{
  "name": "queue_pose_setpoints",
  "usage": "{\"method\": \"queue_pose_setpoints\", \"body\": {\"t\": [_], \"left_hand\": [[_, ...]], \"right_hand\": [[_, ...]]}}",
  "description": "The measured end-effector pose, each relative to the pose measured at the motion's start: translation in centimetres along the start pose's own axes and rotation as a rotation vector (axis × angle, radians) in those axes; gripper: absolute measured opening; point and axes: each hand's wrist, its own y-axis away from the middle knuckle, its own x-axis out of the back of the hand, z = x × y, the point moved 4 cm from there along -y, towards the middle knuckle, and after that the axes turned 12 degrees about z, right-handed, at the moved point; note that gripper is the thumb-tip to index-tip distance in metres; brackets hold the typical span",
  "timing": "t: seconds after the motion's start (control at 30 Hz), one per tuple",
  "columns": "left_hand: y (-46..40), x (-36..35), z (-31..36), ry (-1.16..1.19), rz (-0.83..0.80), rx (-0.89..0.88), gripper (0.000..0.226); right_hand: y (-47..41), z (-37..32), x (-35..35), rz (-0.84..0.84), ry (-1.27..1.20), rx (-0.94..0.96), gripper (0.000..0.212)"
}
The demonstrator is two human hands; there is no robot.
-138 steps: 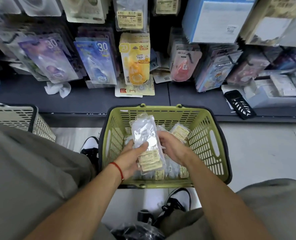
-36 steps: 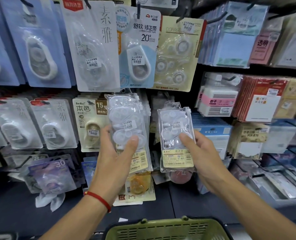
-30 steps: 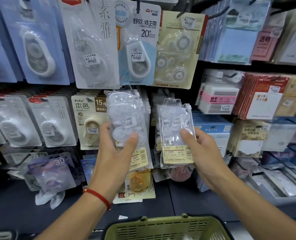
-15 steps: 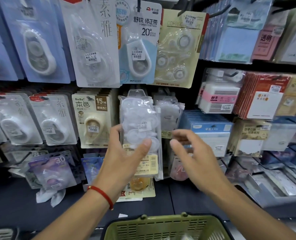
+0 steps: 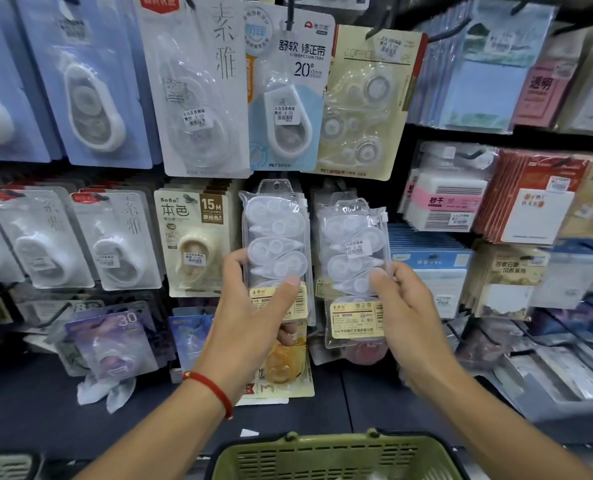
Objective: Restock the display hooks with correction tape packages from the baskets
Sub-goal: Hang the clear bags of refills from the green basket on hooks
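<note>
I see the left hand (image 5: 253, 317) pinching a clear tape pack (image 5: 277, 251) before the hooks; right hand (image 5: 402, 306), fingers curled, grips a second pack (image 5: 354, 271) beside it, above the green basket (image 5: 336, 455).

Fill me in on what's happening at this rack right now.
A person is restocking a stationery display. The left hand grips a clear pack of correction tapes, held up against the rack with its hang tab uppermost. The right hand holds a second clear pack just to the right; whether that one is on a hook cannot be told. A green basket sits below, its contents mostly out of view.
</note>
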Motion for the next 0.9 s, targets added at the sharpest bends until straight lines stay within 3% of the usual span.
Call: {"method": "queue_pose_setpoints", "body": {"t": [0.47, 0.57, 0.63, 0.7, 0.9], "left_hand": [[-0.4, 0.0, -0.7, 0.014, -0.026, 0.009, 0.040], [-0.6, 0.0, -0.9, 0.030, -0.031, -0.003, 0.045], [-0.6, 0.0, -0.7, 0.014, -0.032, -0.003, 0.052], [-0.5, -0.2, -0.6, -0.002, -0.059, -0.006, 0.054], [0.9, -2.1, -0.9, 0.027, -0.342, 0.094, 0.062]], "right_hand": [[-1.1, 0.8, 0.6, 0.048, -0.002, -0.047, 0.029], [-1.3, 1.1, 0.7, 0.039, 0.174, -0.037, 0.012], [-1.0, 0.7, 0.9, 0.060, 0.451, 0.089, 0.031], [-0.3, -0.2, 0.7, 0.070, 0.551, 0.248, 0.035], [1.3, -0.4, -1.1, -0.151, 0.264, 0.158, 0.016]]}}
